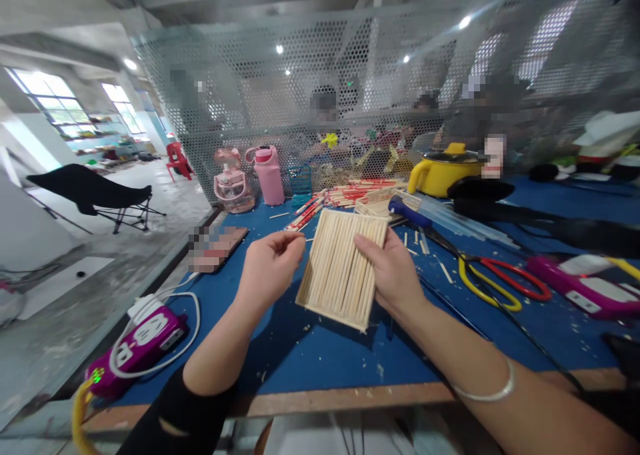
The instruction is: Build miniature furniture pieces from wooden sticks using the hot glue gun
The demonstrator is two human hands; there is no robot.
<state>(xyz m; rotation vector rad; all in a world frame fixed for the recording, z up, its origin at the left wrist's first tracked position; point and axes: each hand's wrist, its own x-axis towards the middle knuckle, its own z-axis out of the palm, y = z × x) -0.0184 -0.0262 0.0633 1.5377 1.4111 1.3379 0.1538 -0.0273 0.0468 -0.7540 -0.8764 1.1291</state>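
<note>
A rectangular panel of pale wooden sticks (340, 268), laid side by side with a raised edge, is held tilted above the blue table. My right hand (397, 268) grips its right side, thumb on the front face and the other fingers behind. Close to the panel's upper left side is my left hand (274, 265), its fingers curled and pinched together. Whether something small sits in that pinch cannot be made out. Behind the panel lie a pile of red and pale sticks (357, 192) and a blue-handled glue gun (407, 212).
Scissors with red and yellow handles (515, 285) lie to the right, near clear glue sticks (465, 222). A yellow pot (445, 172) and pink bottles (269, 175) stand at the back. Purple power strips (145, 342) flank the blue table (320, 368). A phone (220, 248) lies left.
</note>
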